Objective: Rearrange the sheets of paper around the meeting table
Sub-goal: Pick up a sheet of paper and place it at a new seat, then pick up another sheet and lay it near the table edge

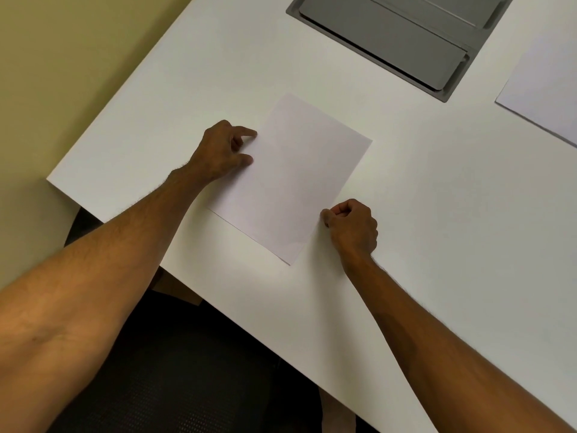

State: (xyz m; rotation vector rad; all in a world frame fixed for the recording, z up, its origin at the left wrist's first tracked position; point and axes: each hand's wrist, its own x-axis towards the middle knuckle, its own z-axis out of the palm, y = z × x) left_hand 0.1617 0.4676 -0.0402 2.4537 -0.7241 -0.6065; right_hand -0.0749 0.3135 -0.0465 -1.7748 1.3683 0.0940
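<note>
Both forearms bare, reaching forward from lower corners. Left hand [223, 151] palm down, index finger and thumb extended, tips touching left edge of sheet [290, 179], other fingers curled under. Right hand [351, 228] curled in loose fist, thumb and bent index pinching sheet's right edge near lower corner.

White sheet [290, 179], white table [437, 229], grey hatch [384, 39], chair [175, 370] seemingly black.

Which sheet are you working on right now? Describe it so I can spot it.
On the white table, look just in front of the grey hatch, near the table's corner. The sheet lies there, with the left hand and right hand at its edges. The other sheet, at the right frame edge, is untouched.
</note>
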